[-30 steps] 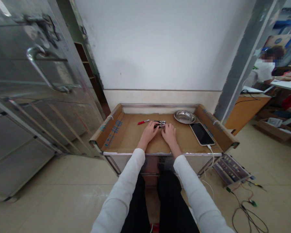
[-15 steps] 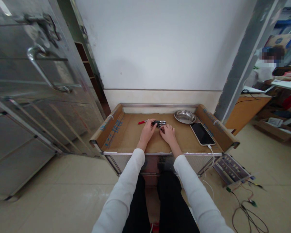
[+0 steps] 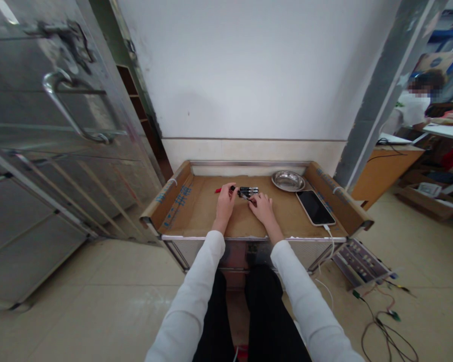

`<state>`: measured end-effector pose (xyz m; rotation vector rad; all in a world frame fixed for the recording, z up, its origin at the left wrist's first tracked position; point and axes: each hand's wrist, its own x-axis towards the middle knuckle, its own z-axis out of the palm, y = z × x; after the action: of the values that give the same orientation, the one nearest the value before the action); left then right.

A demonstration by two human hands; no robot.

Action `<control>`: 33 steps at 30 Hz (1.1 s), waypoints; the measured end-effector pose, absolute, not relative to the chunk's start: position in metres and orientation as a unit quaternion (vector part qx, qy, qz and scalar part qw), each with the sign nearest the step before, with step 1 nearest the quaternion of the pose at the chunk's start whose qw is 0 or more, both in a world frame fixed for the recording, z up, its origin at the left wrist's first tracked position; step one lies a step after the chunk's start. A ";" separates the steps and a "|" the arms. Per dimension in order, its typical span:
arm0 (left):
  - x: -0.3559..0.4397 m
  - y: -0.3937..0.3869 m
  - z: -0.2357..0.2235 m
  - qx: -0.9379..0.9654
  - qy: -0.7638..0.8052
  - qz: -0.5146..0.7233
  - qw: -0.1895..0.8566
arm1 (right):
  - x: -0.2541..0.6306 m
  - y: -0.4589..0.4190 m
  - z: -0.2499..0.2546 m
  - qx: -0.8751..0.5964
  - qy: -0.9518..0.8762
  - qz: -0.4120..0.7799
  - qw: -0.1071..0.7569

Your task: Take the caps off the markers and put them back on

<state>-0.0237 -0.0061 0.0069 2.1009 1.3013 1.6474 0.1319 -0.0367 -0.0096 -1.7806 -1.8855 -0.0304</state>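
On the cardboard-lined tray (image 3: 200, 216), my left hand (image 3: 225, 201) has its thumb and fingers closed at the black end of a marker (image 3: 244, 196). That marker slants down to the right, and its other end lies in the closed fingertips of my right hand (image 3: 263, 207). Just beyond it, a few black markers (image 3: 252, 190) lie side by side, close to touching the held one. A red marker (image 3: 218, 190) rests to the left, mostly covered by my left hand. Whether the cap is on the held marker is too small to tell.
A shiny metal bowl (image 3: 288, 180) stands at the tray's back right. In front of it lies a phone (image 3: 315, 208) with a white cable (image 3: 330, 241) hanging over the front edge. Raised cardboard sides (image 3: 334, 193) border the tray. A person (image 3: 415, 105) sits far right.
My left hand has shifted slightly left and away from me, now covering most of the red marker. The held marker shows more clearly between my hands. My right hand has moved slightly left.
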 end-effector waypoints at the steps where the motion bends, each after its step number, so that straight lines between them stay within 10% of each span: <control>1: -0.024 -0.006 0.007 0.699 0.441 0.556 0.087 | 0.132 -0.037 -0.010 -0.661 -0.700 -0.009 0.271; 33: -0.021 -0.006 0.005 0.834 0.398 0.346 0.163 | 0.133 -0.038 -0.006 -0.685 -0.623 -0.001 0.378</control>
<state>-0.0205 -0.0056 0.0048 2.3776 1.1339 0.9877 0.1332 -0.0379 -0.0061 -1.7504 -1.5934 -0.0027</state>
